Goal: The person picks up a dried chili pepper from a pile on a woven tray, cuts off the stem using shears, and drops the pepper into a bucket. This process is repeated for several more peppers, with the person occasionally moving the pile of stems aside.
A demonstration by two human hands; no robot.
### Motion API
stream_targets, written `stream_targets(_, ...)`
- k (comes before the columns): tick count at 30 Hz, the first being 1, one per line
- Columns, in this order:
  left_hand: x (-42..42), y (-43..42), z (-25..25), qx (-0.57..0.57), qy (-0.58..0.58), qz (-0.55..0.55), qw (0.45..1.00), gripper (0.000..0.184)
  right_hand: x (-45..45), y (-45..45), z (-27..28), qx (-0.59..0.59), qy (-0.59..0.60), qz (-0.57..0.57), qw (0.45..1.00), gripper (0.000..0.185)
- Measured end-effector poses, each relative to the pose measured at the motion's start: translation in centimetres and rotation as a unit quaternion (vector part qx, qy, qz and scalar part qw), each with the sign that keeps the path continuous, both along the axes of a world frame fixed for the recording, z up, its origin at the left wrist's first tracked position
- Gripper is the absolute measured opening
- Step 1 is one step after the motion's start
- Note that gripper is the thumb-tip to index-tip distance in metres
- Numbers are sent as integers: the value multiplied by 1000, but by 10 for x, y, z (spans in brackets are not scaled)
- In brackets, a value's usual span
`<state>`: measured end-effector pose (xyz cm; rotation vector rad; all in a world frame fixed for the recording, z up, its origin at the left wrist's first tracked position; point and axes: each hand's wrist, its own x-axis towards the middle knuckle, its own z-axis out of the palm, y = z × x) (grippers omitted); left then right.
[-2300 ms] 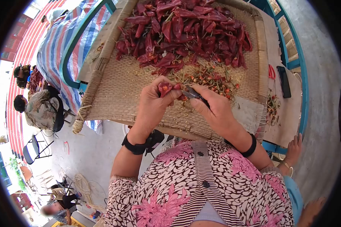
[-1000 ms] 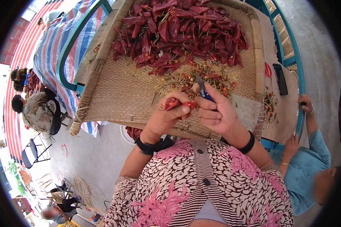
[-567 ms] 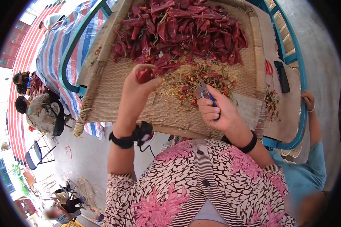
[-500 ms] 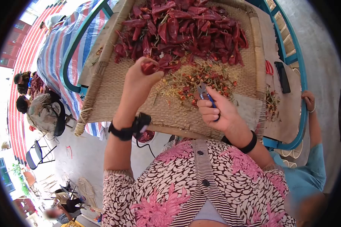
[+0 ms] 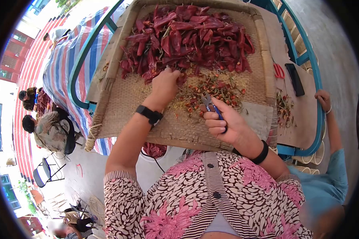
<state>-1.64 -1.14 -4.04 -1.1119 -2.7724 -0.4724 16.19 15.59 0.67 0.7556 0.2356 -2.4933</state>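
Note:
A heap of dried red chili peppers point(image 5: 195, 38) covers the far part of a woven tray point(image 5: 125, 101). My left hand point(image 5: 164, 88) is at the heap's near edge, fingers bent and closed on a dried red chili pepper point(image 5: 182, 79); the fingertips are partly hidden. My right hand point(image 5: 229, 123) grips blue-handled cutting pliers point(image 5: 213, 107), their jaws slightly apart and pointing up-left. Beneath the jaws lies a pile of cut stems and caps point(image 5: 215, 89), with pale seeds scattered around it.
Red-handled scissors point(image 5: 279, 71) and a black phone point(image 5: 294, 79) lie on cardboard right of the tray. A teal metal rail point(image 5: 317, 119) runs along that side, with another person's hand point(image 5: 323, 99) on it. Below the tray is a container of chilies point(image 5: 153, 150). People sit at left.
My left hand has moved forward and right, from above the tray with a chili down to the heap's edge. The right hand, still holding the pliers, has shifted slightly left and down.

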Motion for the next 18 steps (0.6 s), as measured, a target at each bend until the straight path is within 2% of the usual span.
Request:
stream_targets(2,2,-4,19,59,-56,13,997,16,1,2,-3,-3,30,5,1000,37)
stream_targets(4,4,-13,33,190,-253,23,948,14,3,3,-3,19,57,8,998,36)
stream_targets(6,23,-15,69,284,-410,52,865,13,5,1,3,66,82,13,994,35)
stream_targets(9,46,-23,82,451,-539,90,706,14,5,-3,13,170,138,45,975,35)
stream_targets(12,64,-27,81,541,-570,77,613,17,8,-9,21,298,187,49,935,35)
stream_targets(18,85,-29,76,643,-560,85,516,15,13,-13,23,361,248,48,898,33)
